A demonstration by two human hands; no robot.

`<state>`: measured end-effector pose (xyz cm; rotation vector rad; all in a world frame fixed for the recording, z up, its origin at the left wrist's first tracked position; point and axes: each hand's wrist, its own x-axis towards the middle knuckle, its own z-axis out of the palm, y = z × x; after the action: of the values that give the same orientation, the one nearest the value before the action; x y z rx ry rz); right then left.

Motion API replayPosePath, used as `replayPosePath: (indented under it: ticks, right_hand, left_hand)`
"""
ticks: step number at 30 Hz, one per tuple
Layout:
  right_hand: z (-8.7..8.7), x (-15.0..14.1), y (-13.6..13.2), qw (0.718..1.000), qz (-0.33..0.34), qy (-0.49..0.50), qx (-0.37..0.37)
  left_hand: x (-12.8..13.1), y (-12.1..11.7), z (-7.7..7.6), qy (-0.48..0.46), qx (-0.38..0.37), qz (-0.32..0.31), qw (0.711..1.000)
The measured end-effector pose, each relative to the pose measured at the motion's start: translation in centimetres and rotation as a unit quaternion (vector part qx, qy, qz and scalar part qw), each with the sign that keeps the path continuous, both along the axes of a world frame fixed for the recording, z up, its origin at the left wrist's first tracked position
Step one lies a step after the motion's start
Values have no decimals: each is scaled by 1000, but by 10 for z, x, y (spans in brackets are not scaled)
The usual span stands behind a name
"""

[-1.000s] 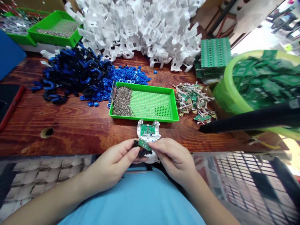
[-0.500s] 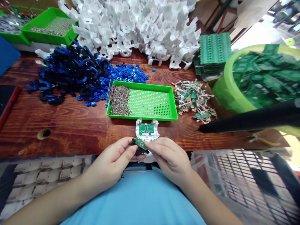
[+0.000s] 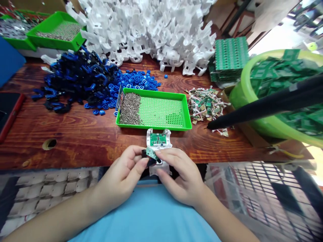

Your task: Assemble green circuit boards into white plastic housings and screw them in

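My left hand [image 3: 128, 171] pinches a black plastic part [image 3: 144, 153] with a small green circuit board [image 3: 151, 153] on it. My right hand [image 3: 180, 171] rests its fingertips against the board's right side, while its thumb stands apart lower down. Beneath both hands lies a white plastic shell [image 3: 148, 134] at the table's front edge, its middle partly covered by the hands. A larger green circuit board [image 3: 158, 139] sits in the shell's far end.
Just beyond the shell is a green tray [image 3: 156, 128] with small screws [image 3: 130, 109] at its left. Around it lie blue and black parts [image 3: 75, 77], white shells [image 3: 151, 30] and small wired boards [image 3: 205, 104]. A black pole [image 3: 264, 104] juts in before a tub [image 3: 244, 84] of boards.
My right thumb has moved away from the small board, and the fingers have opened a little. The small board has tilted slightly in my left hand. The view has shifted a little.
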<state>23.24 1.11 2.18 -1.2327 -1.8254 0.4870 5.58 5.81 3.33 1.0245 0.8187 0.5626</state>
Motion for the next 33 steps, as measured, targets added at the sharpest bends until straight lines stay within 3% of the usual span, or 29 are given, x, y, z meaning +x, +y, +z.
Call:
replayPosePath:
  ticks: [5, 9, 14, 20, 24, 30, 33]
  right_hand:
    - [5, -3, -2, 991, -39, -74, 104]
    - [1, 2, -5, 983, -17, -111, 146]
    - [-2, 5, -5, 984, 14, -121, 130]
    - [6, 3, -3, 997, 24, -61, 37]
    - [2, 14, -7, 999, 26, -39, -10]
    - [-14, 34, -15, 996, -40, -74, -38]
    - [-19, 33, -14, 993, -27, -115, -24]
  left_hand:
    - [-3, -7, 0, -27, 66, -20, 997]
    - [-7, -5, 1, -43, 42, -71, 996]
    - [-16, -2, 1, -18, 80, -81, 993]
    - [-23, 3, 4, -15, 138, -121, 983]
    - [-29, 10, 3, 67, 210, -174, 960]
    - [-35, 14, -13, 272, 267, -65, 922]
    - [-30, 11, -17, 305, 288, -123, 899]
